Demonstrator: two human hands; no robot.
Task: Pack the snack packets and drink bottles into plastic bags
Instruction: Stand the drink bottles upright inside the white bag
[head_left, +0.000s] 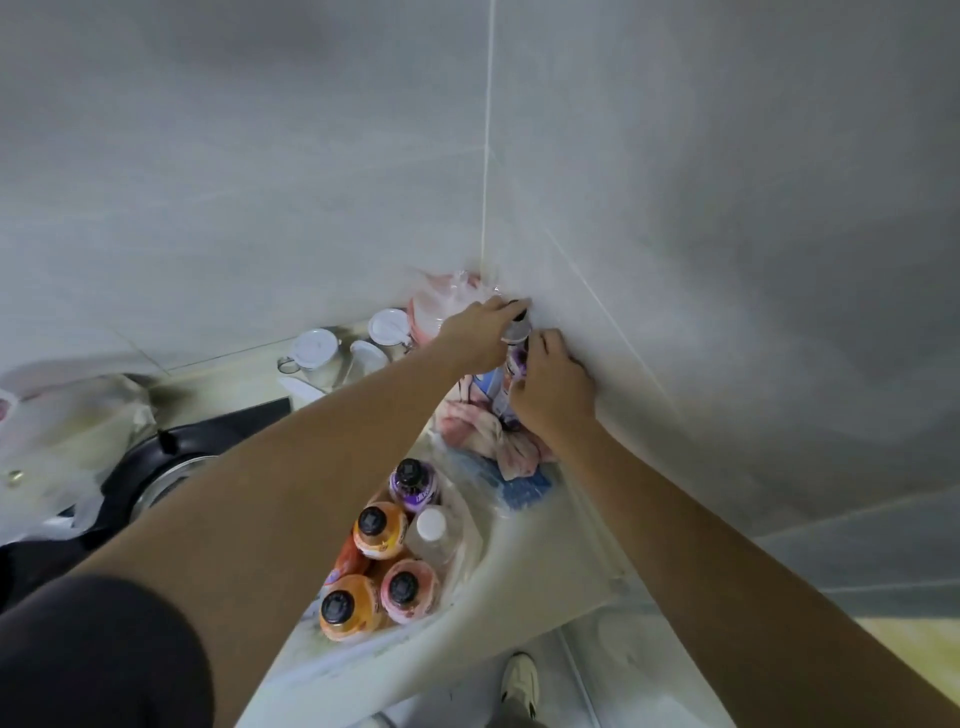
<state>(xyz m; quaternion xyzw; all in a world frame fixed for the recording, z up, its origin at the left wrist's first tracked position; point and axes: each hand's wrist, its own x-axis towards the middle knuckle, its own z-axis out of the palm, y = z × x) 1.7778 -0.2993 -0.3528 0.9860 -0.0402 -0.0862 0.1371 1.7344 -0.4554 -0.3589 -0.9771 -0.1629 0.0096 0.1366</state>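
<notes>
Both arms reach to the corner of the grey tiled wall. The left hand grips the top of a purple-labelled drink bottle, and the right hand holds its side. Five capped bottles stand in a clear plastic bag nearby.

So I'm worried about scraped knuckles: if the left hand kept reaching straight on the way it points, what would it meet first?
Most likely the tiled wall. The left hand grips the top of a bottle right at the corner, its fingertips apparently almost at the tile, though depth is hard to judge.
</notes>
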